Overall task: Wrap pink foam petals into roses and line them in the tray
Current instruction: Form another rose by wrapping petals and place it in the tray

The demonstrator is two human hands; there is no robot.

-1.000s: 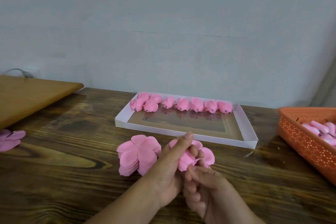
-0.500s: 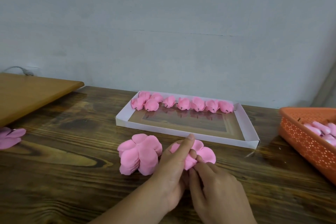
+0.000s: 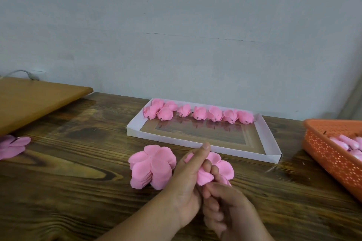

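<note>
Both hands hold a pink foam petal piece (image 3: 221, 164) just above the table, in front of the tray. My left hand (image 3: 188, 178) grips it from the left with the index finger stretched along it. My right hand (image 3: 221, 207) pinches its lower part from below. A stack of flat pink petal pieces (image 3: 150, 168) lies on the table just left of my hands. The white shallow tray (image 3: 270, 143) holds a row of several finished pink roses (image 3: 199, 113) along its far side.
An orange perforated basket (image 3: 329, 154) with pink foam pieces stands at the right edge. More pink petals (image 3: 11, 146) lie at the far left, below a light wooden board (image 3: 33, 98). A grey wall rises behind the dark wooden table (image 3: 78, 191).
My right hand has slipped lower and nearer under the petal piece, and its fingers have curled in. The left hand keeps its hold. Nothing else has moved.
</note>
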